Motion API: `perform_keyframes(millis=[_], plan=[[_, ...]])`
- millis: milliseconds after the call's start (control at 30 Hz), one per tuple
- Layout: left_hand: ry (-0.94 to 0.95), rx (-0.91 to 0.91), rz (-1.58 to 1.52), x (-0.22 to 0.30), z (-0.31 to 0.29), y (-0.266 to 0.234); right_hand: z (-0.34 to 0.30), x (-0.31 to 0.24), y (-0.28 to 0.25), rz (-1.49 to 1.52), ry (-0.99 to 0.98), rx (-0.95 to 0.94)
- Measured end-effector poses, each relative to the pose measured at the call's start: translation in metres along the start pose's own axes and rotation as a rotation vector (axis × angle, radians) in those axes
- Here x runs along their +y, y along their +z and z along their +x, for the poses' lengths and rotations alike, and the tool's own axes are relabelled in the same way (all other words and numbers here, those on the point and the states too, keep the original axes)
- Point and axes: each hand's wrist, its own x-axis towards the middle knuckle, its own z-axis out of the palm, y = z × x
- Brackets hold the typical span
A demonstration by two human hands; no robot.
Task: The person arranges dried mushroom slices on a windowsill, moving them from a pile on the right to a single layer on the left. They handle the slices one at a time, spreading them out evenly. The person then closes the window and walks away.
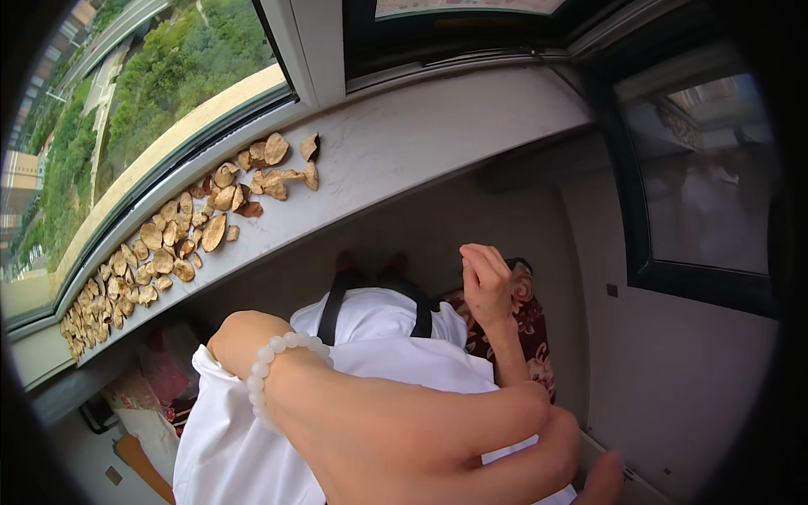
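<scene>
My left hand [421,429] looms large at the lower middle, close to the camera, with a white bead bracelet [261,370] round its wrist. Its bent fingers are spread apart, and nothing shows between them; the lower part of the hand runs out of the picture. Farther off, my right hand [488,286] is raised in front of my white shirt [396,366], fingers curled in toward the thumb and no object visible in them. Many dried tan slices [215,233], some with brown skin, lie along the windowsill [404,139] at the left, apart from both hands.
A window [185,67] borders the sill, with trees and a road outside. On the right stands an opened dark-framed window sash [635,210]. Flower-patterned dark red cloth [534,320] lies behind my right hand. Bags and cloth [156,379] sit below the sill at the lower left.
</scene>
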Motion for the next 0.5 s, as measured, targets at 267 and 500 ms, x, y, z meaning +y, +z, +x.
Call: perform_keyframes(millis=[267, 500], plan=[[-0.178, 0.121, -0.175, 0.031, 0.008, 0.104, -0.072, 0.094, -0.087, -0.112, 0.367, 0.149], [0.025, -0.277, -0.451, 0.017, 0.005, 0.134, -0.103, 0.123, -0.115, -0.08, 0.507, 0.22]])
